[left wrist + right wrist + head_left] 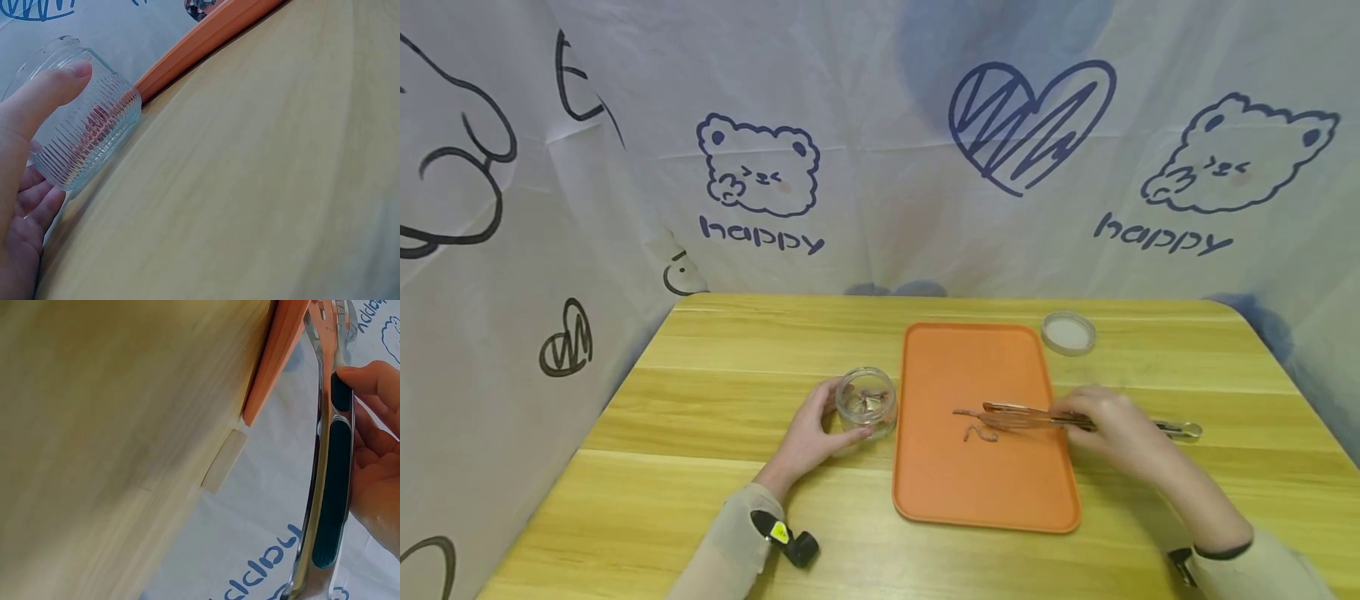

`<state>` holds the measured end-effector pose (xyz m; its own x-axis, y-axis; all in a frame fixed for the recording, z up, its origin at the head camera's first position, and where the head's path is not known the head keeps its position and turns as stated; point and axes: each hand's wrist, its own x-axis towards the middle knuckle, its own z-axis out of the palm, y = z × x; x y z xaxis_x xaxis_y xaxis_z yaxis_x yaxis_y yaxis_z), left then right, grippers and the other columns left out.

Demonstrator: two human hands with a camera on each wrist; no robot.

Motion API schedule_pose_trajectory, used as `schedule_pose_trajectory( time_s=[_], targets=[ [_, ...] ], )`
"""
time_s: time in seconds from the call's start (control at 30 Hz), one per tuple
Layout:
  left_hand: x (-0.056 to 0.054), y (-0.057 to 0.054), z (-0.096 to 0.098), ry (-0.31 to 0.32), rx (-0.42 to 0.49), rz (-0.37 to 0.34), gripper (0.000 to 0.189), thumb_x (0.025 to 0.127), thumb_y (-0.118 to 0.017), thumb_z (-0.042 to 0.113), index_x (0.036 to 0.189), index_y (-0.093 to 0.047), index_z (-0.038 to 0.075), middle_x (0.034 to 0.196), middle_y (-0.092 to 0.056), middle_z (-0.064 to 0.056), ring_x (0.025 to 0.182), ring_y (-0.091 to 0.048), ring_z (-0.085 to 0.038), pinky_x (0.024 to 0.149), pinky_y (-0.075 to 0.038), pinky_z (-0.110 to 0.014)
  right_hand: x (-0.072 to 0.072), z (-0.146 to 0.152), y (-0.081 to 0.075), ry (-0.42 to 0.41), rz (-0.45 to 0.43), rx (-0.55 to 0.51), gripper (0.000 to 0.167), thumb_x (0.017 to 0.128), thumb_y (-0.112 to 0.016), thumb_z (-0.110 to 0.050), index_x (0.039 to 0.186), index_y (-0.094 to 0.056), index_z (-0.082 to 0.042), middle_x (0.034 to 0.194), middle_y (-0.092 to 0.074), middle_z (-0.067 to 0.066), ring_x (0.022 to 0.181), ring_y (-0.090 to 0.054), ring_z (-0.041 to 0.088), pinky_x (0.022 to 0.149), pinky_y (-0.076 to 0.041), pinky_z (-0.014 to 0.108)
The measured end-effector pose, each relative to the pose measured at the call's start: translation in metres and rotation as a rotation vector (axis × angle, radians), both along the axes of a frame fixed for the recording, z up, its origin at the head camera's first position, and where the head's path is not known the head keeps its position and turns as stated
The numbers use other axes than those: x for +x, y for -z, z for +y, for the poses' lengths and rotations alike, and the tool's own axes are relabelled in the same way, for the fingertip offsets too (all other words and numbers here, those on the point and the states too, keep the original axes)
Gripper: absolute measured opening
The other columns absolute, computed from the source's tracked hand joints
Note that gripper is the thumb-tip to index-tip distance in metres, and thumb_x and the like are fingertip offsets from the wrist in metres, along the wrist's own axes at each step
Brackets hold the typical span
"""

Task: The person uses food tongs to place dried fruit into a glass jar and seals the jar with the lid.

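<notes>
On the left of the orange tray [985, 496], my left hand [805, 437] holds a glass jar [867, 422] upright on the table, thumb and fingers around its side. The jar has no lid on, and brownish-red, worm-like pieces show inside; its ribbed wall [106, 125] is plain in the left wrist view. My right hand [1116, 429] grips metal tongs [325, 506] with dark handle grips. The tongs' slotted heads reach left over the tray, slightly apart. Thin brown worm-like strands [981, 433] lie at the tips, one partly hidden by the tongs.
A round clear lid [1068, 333] lies behind the tray's far right corner. The yellow wood-grain table [760, 350] ends at the back against a white printed cloth [880, 208], which also hangs on the left side.
</notes>
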<state>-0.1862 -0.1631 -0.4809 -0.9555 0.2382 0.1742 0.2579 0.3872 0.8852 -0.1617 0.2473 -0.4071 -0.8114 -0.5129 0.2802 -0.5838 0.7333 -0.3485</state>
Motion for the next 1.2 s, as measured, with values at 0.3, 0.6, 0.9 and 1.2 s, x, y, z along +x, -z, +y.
schedule_pose_trajectory(
  time_s=[0.3,0.6,0.9,1.2],
  targets=[
    [0.000,-0.001,0.000,0.003,0.006,-0.013,0.078,0.072,-0.086,0.027,0.137,-0.044,0.015,0.130,-0.053,-0.006,0.121,-0.051,-0.021,0.107,-0.036,-0.039,0.001,0.000,0.002,-0.002,0.011,-0.016,0.018,0.079,-0.072,0.003,0.093,-0.073,-0.009,0.093,-0.069,0.002,0.083,-0.064,0.019,0.068,-0.056,0.033],
    [0.008,-0.014,0.006,0.016,0.017,-0.011,0.077,0.075,-0.083,0.013,0.138,-0.041,0.002,0.132,-0.050,-0.021,0.123,-0.048,-0.035,0.108,-0.034,-0.047,0.000,0.000,0.002,0.025,0.021,-0.048,0.016,0.078,-0.073,0.002,0.092,-0.073,-0.008,0.089,-0.068,0.003,0.079,-0.063,0.018,0.064,-0.056,0.032],
    [0.001,0.000,0.001,-0.003,0.007,-0.019,0.079,0.072,-0.086,0.025,0.138,-0.043,0.015,0.131,-0.053,-0.007,0.121,-0.050,-0.022,0.107,-0.035,-0.040,-0.003,-0.003,-0.005,0.012,0.107,-0.073,0.018,0.075,-0.075,0.005,0.089,-0.073,-0.007,0.084,-0.066,0.001,0.074,-0.060,0.013,0.059,-0.055,0.029],
    [-0.001,0.002,0.000,0.007,0.010,-0.001,0.078,0.072,-0.085,0.028,0.138,-0.044,0.014,0.131,-0.053,-0.007,0.121,-0.051,-0.021,0.107,-0.036,-0.039,-0.007,-0.003,-0.021,0.051,0.091,-0.091,0.020,0.076,-0.074,0.005,0.094,-0.073,-0.005,0.089,-0.069,0.005,0.079,-0.064,0.022,0.061,-0.055,0.035]
  ],
)
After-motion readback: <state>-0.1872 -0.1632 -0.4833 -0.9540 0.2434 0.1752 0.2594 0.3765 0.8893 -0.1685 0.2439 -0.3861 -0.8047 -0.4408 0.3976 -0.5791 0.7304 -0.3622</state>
